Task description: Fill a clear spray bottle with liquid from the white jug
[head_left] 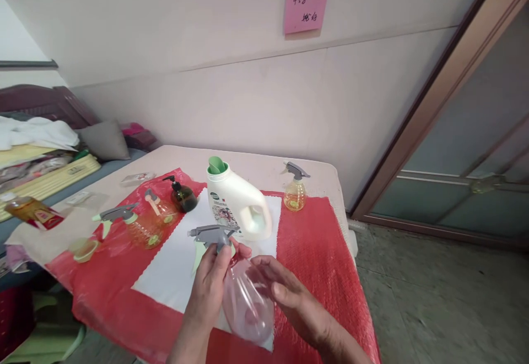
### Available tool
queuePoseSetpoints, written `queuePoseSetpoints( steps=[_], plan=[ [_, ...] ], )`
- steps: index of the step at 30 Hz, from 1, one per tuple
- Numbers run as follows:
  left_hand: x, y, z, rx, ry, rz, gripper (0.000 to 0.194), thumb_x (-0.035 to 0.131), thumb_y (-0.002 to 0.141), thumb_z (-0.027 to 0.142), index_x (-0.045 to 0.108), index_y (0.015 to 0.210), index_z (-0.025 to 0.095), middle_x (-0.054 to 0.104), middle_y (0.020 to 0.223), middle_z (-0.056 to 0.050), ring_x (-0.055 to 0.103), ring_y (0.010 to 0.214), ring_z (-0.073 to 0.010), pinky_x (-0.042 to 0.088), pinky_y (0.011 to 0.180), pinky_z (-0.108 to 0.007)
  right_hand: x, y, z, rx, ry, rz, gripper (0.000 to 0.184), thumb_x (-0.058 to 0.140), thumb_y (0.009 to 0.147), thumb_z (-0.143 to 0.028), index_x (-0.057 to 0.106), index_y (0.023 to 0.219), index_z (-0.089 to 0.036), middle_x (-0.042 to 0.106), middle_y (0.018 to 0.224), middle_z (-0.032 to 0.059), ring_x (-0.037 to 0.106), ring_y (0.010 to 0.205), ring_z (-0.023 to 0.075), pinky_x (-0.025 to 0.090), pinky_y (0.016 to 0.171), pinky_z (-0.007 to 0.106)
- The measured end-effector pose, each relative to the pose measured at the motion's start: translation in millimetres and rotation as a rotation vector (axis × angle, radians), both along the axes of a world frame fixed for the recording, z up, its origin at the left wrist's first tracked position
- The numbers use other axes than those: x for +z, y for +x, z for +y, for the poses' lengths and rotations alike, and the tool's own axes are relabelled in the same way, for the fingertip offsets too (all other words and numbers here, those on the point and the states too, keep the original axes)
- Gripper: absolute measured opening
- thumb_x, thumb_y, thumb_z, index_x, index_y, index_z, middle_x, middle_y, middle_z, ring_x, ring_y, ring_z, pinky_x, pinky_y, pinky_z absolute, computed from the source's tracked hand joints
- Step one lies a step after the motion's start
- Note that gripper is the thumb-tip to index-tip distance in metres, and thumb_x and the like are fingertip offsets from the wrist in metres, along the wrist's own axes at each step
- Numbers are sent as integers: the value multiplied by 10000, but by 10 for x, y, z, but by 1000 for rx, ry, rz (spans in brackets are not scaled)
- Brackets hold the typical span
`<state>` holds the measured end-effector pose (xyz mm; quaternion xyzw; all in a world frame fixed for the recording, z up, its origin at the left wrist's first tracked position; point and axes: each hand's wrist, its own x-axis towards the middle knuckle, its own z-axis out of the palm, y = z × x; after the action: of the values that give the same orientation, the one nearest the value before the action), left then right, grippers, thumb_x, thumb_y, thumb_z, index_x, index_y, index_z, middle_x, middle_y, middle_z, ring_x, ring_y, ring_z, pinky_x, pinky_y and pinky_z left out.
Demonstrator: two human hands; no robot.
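Note:
My left hand (211, 280) is closed around the neck of a clear pinkish spray bottle (249, 311), just under its grey trigger head. The bottle is tilted, its base toward me and to the right, and appears to hold no liquid. At the bottle's right side is my right hand (295, 297), fingers stretched out and thumb apart; whether the fingertips touch the plastic I cannot tell. Behind them stands a large white detergent jug (237, 201) with a green spout at its mouth. A white cloth (169, 281) lies beneath, over a red cover (320, 259).
A spray bottle with yellow liquid (295, 194) stands at back right. To the left are a tipped spray bottle (144, 231), another small bottle (163, 210), a dark pump bottle (184, 196) and a pale green cap (85, 249). A wall (248, 105) closes off the back.

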<state>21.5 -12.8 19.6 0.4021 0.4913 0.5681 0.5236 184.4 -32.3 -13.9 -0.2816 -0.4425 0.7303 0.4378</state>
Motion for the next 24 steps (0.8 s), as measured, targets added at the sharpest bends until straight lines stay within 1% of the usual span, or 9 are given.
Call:
queuePoseSetpoints(
  steps=[2, 4, 7, 9, 11, 14, 17, 21, 24],
  plan=[
    [93, 25, -59, -59, -34, -191, 367, 648, 810, 532, 629, 912, 180, 711, 875, -102, 674, 906, -283, 531, 791, -377, 102, 21, -31, 102, -80, 121, 645, 738, 620, -576, 621, 1153, -233, 621, 1220, 83, 547, 1161, 313, 388, 1013, 476],
    [160, 33, -113, -165, -91, -300, 362, 652, 810, 527, 625, 914, 181, 708, 859, -109, 685, 862, -281, 542, 758, -377, 170, -14, -79, 185, -132, 202, 729, 767, 562, -528, 603, 1216, -250, 614, 1251, 76, 563, 1139, 317, 410, 989, 474],
    [189, -8, -143, -268, -161, -296, 365, 654, 816, 528, 637, 913, 176, 711, 871, -120, 690, 842, -276, 545, 726, -357, 192, -91, -126, 223, -145, 217, 776, 776, 540, -474, 574, 1265, -285, 630, 1225, 60, 587, 1105, 311, 450, 934, 454],
    [154, -54, -117, -225, -170, -239, 375, 643, 821, 540, 644, 920, 178, 716, 884, -119, 691, 842, -277, 546, 707, -353, 161, -111, -113, 231, -123, 179, 721, 757, 570, -438, 583, 1249, -273, 644, 1175, 59, 603, 1066, 299, 468, 905, 443],
    [81, -91, -59, -150, -140, -112, 392, 660, 803, 548, 655, 913, 172, 720, 896, -117, 688, 851, -274, 544, 716, -350, 97, -110, -72, 212, -84, 67, 688, 737, 603, -374, 568, 1260, -255, 650, 1128, 56, 609, 1039, 292, 480, 887, 442],
    [-50, -107, 56, 16, -46, 77, 421, 678, 784, 557, 661, 918, 159, 721, 909, -112, 682, 873, -258, 530, 788, -349, -56, -133, -27, 25, 103, -379, 814, 773, 547, -237, 516, 1318, -241, 615, 1193, 79, 555, 1122, 319, 438, 967, 474],
    [-107, -129, 165, 242, 44, 15, 416, 643, 806, 563, 625, 931, 167, 713, 848, -86, 681, 837, -238, 523, 821, -369, -217, -220, -57, -145, 345, -772, 921, 796, 470, -146, 497, 1337, -220, 543, 1293, 118, 489, 1193, 348, 382, 1037, 487],
    [-2, -366, 240, 602, 104, -153, 392, 519, 870, 548, 597, 852, 165, 678, 807, -66, 658, 804, -196, 515, 842, -346, -309, -303, -126, -157, 448, -855, 818, 763, 526, -141, 491, 1292, -229, 546, 1241, 95, 560, 1081, 292, 474, 931, 425],
    [102, -661, 238, 905, 127, -226, 374, 425, 897, 501, 564, 797, 169, 629, 786, -46, 627, 745, -161, 518, 787, -309, -346, -312, -97, -298, 435, -919, 752, 735, 544, -110, 491, 1246, -221, 558, 1232, 96, 550, 1111, 294, 446, 981, 440]
  ],
)
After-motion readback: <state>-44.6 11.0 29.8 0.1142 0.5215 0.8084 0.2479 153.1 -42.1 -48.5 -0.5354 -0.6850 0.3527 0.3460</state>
